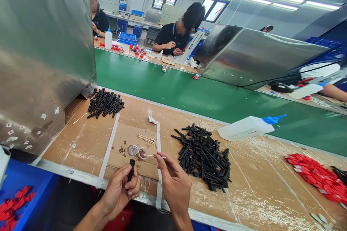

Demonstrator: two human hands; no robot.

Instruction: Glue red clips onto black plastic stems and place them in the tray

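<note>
My left hand [120, 186] pinches a small black plastic part [131, 169] upright near the table's front edge. Between the fingertips of my right hand [175, 178] is a cotton swab [151, 156], its far tip over a small round cup [142, 153] with dark residue. Touching that cup on the left is another small clear cup [132, 150]. Both stand on a stained cardboard piece [120, 157], where several used swabs [146, 139] lie behind them. To the right sits a large pile of black plastic parts [204, 155]; a smaller black pile [106, 104] is at the back left.
A plastic bottle with a blue nozzle [246, 129] lies tilted at the back right. Red parts [317, 177] are heaped far right. A metal panel [46, 54] walls the left. Beyond a green belt [168, 90], a co-worker [173, 39] handles small red items. A blue bin [35, 195] is lower left.
</note>
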